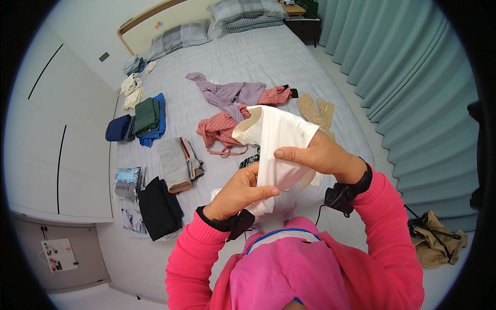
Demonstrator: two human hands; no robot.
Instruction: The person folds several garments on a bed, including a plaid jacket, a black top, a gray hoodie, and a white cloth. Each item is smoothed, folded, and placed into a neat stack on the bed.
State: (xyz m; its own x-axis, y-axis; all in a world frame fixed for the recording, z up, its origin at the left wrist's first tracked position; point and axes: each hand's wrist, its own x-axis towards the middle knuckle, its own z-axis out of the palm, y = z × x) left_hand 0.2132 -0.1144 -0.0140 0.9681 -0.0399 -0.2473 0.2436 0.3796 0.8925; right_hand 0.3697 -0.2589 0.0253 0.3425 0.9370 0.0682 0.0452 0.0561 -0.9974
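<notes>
Between my hands, raised over the bed's near edge, is a white cloth garment (281, 134), partly folded over; its exact kind does not show. My left hand (243, 191) grips its lower left part, thumb on top. On the upper right side my right hand (323, 157) pinches it, thumb across the front. Just beyond lie a red checked garment (219, 129) with a tie string and a crumpled purple top (232, 93). A black patterned cloth (250, 160) peeks out behind the white garment. Some white cloth (263, 206) hangs below my hands.
Folded grey trousers (174, 160), a black folded garment (159, 209), green clothes (147, 116) and a clear plastic package (126, 182) line the bed's left side. Beige cloth (315, 111) lies right. Pillows (181, 39) rest at the headboard; a tan bag (436, 240) sits on the floor.
</notes>
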